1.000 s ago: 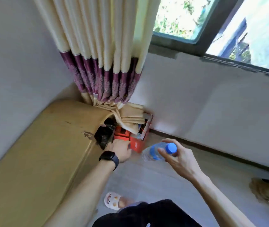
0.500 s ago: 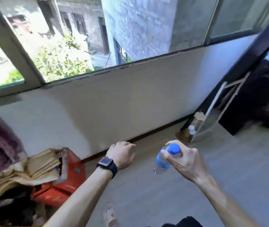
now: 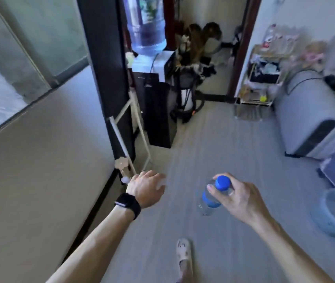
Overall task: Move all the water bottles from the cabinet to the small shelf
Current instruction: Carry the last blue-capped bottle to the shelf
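now, in the head view, the person is turning away from the corner with the curtain and the cabinet; a second ago both were filling the frame, and neither is showing any more. instead the camera is looking down a long stretch of floor [image 3: 223,139] towards a doorway, with a water dispenser [image 3: 148,37] on the left and a white wire shelf [image 3: 253,103] against the right wall. that shelf is probably the small shelf the task means, and it is standing well apart from the hands, so the carrying step is likely only beginning.

the right hand [image 3: 242,199] is gripping the water bottle [image 3: 211,198] just under its blue cap [image 3: 222,182], fingers and thumb curling round the neck, and the bottle is hanging tilted with its base pointing down and to the left, clear of the floor. the left hand [image 3: 146,188], with a dark watch [image 3: 128,203] on its wrist, is no longer reaching into the cabinet; it is floating in front with fingers loosely curled and seems to be holding nothing, though blur is smearing the fingertips. a pale slipper [image 3: 184,254] is showing below.
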Motion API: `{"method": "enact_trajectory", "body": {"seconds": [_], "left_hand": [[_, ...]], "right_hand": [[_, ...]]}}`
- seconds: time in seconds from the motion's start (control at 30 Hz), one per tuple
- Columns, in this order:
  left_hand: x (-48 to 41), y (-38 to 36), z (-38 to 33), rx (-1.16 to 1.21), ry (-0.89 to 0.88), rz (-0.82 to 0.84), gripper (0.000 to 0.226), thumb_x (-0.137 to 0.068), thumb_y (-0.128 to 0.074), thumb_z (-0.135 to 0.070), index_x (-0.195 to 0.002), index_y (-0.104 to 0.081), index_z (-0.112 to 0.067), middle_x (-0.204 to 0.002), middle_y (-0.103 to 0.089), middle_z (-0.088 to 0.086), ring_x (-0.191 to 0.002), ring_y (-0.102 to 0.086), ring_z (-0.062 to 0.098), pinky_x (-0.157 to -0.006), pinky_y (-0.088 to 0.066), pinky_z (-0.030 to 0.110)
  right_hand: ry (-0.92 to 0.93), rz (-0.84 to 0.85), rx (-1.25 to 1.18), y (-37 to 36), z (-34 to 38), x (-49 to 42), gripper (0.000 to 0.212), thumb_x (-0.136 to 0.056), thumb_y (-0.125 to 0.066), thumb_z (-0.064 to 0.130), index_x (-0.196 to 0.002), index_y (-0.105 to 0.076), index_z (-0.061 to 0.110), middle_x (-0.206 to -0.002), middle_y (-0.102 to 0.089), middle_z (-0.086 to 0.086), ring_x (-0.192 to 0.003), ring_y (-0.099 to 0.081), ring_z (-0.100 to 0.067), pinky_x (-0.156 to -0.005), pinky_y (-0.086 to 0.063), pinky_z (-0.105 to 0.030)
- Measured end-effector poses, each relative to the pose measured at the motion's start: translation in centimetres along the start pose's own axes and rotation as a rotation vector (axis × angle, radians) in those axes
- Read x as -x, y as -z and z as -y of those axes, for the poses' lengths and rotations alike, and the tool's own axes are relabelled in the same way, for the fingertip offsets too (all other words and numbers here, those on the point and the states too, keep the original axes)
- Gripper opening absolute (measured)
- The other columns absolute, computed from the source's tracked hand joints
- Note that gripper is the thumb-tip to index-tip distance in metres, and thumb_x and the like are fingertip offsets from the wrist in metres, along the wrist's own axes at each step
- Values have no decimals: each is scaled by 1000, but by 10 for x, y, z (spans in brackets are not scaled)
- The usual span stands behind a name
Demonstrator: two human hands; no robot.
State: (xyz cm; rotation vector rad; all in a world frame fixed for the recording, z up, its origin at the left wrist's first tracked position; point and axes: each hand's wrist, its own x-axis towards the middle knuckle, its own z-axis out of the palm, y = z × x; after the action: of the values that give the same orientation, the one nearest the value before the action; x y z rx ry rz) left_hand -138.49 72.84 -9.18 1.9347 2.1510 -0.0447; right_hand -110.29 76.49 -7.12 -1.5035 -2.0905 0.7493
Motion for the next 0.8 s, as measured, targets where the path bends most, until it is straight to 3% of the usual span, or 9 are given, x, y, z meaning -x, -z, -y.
{"method": "enact_trajectory", "body": {"seconds": [0.13, 0.27, 0.43, 0.6, 0.8], "left_hand": [[-139, 23, -54, -7, -130, 8, 46, -94, -45, -47, -139, -45, -38, -144, -48, -9, -131, -45, 21, -107, -35, 36], [-257, 49, -118, -26, -255, 34, 47, -95, -45, -48, -141, -43, -38, -144, -48, -8, -132, -44, 20, -108, -35, 36], [-381, 75, -197, -45, -364, 49, 46, -95, -43, -48, -140, -43, -39, -145, -47, -8, -132, -44, 22, -106, -38, 40], [-498, 85, -260, -59, -384, 73, 44, -96, -43, -47, -139, -44, -39, -145, -46, -10, -133, -42, 19, -108, -37, 41], [-624, 113, -322, -70, -267, 46, 45, -94, -44, -45, -138, -47, -38, -141, -51, -6, -129, -46, 22, -106, -39, 40]], "right_hand": [[-151, -107, 58, 52, -53, -76, 31, -80, -67, 61, -92, -61, 33, -62, -61, 6, -63, -57, -18, -66, -49, -31], [-280, -216, 94, 115, -93, -150, 30, -80, -64, 63, -92, -61, 36, -59, -58, 10, -62, -56, -13, -58, -40, -17], [-376, -367, 113, 188, -145, -233, 36, -80, -61, 65, -98, -64, 33, -75, -70, -2, -81, -63, -28, -73, -47, -34], [-440, -377, 140, 249, -216, -327, 46, -80, -55, 72, -94, -62, 28, -79, -69, -3, -83, -61, -29, -73, -50, -36], [-363, -312, 108, 312, -292, -453, 52, -77, -51, 75, -95, -63, 27, -74, -68, 1, -82, -61, -30, -77, -52, -40]]}}
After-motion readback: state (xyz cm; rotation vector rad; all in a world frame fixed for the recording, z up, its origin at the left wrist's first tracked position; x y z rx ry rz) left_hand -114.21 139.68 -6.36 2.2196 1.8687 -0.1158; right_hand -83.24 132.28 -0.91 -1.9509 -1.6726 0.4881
